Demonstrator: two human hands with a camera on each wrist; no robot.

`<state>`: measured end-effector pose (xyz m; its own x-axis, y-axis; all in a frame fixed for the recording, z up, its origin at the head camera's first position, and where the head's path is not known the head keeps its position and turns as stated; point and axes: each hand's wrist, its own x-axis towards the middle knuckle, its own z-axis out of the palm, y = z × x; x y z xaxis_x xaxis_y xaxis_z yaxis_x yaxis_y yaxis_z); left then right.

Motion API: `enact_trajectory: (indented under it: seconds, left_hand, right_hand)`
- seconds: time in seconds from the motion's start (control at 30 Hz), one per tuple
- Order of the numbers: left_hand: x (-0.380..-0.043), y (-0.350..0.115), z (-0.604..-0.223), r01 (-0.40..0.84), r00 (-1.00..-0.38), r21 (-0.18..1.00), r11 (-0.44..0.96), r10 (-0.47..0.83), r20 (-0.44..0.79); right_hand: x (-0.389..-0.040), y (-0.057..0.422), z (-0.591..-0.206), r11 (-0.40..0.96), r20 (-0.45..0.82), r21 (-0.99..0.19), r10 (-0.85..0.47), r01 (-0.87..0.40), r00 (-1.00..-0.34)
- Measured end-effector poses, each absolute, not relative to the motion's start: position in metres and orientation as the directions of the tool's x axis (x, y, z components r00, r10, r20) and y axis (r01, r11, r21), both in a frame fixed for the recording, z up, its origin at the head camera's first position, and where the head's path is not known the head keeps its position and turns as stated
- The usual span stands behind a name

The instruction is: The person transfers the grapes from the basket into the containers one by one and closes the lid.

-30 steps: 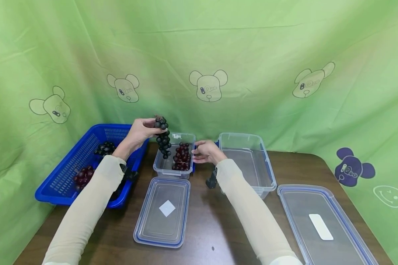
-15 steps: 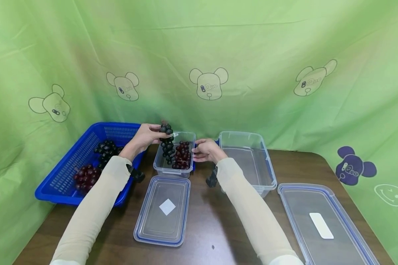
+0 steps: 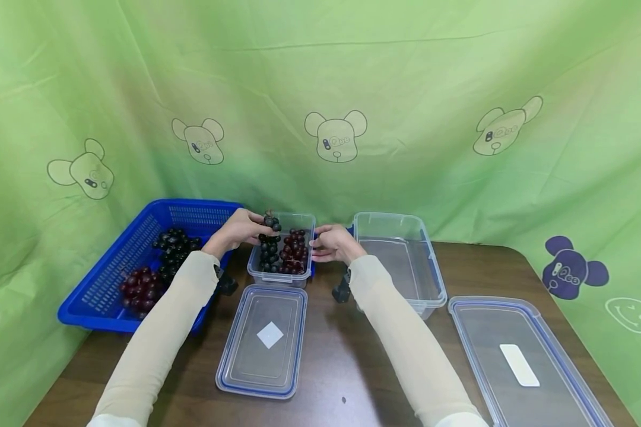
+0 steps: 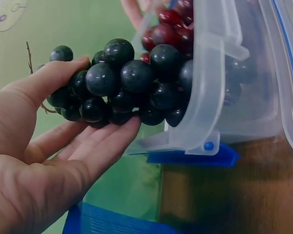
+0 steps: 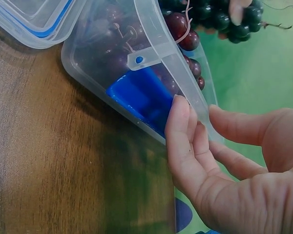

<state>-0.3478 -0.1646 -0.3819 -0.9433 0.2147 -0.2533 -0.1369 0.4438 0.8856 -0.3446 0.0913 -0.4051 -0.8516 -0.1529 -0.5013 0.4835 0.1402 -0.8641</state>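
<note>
Lid (image 3: 262,367) at six o'clock of a small box (image 3: 276,277), red grapes (image 3: 295,252) in its three-o'clock half, right hand (image 3: 333,243), relaxed, touching that side, left hand (image 3: 241,228) pinching black grapes (image 3: 269,254) partly inside at nine o'clock, green curtain (image 3: 406,83) at twelve.

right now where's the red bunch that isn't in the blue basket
In the head view, the red bunch sits in the right half of the smaller clear container, just right of the black bunch in the left grip.

Black grapes (image 4: 136,78), apparently partly in tub (image 4: 207,105).
</note>
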Motion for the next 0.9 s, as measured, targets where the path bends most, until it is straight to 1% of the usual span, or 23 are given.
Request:
enact_trajectory:
  seconds: [0.13, 0.47, 0.9]
  left_hand:
    - [-0.349, -0.158, -0.384, -0.116, -0.951, 0.859, 0.498, 0.193, -0.240]
    - [-0.350, -0.139, -0.383, -0.110, -0.958, 0.775, 0.622, 0.143, -0.251]
    - [-0.355, -0.124, -0.389, -0.075, -0.959, 0.654, 0.753, 0.125, -0.254]
  right_hand:
    - [-0.345, 0.091, -0.405, 0.142, -0.498, -0.866, -0.151, 0.480, -0.854]
    - [-0.344, 0.091, -0.405, 0.154, -0.503, -0.862, -0.137, 0.484, -0.853]
    - [-0.342, 0.091, -0.402, 0.163, -0.506, -0.859, -0.128, 0.485, -0.853]
